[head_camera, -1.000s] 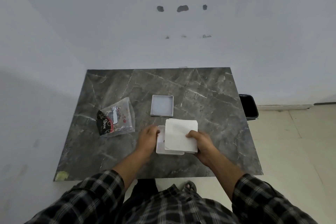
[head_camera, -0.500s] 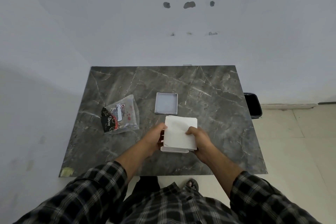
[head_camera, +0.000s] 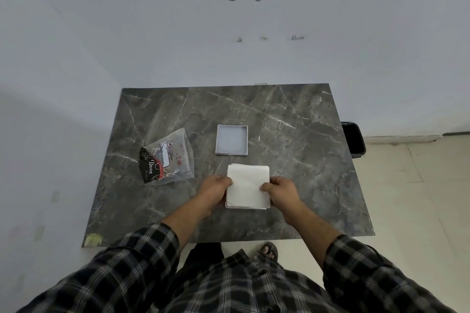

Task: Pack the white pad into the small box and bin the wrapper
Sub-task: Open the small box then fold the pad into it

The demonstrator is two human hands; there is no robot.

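Observation:
The white pad (head_camera: 248,184) lies square over the small white box (head_camera: 245,207), which shows only as a thin edge along the pad's near side. My left hand (head_camera: 216,192) pinches the pad's left edge. My right hand (head_camera: 281,192) pinches its right edge. A shallow white tray, either the box's lid or its other half (head_camera: 231,139), lies open side up just beyond the pad. The clear and black wrapper (head_camera: 166,157) lies flat on the table to the left, apart from both hands.
The dark marble table (head_camera: 292,129) stands against a white wall. A black bin (head_camera: 353,141) stands on the floor past the table's right edge. A small yellowish patch (head_camera: 92,239) marks the table's near left corner. My sandalled foot (head_camera: 267,253) shows below the near edge.
The pad has shifted left from overhanging the box's right side to lying straight over it. My left hand has moved from the box's edge to the pad's left edge.

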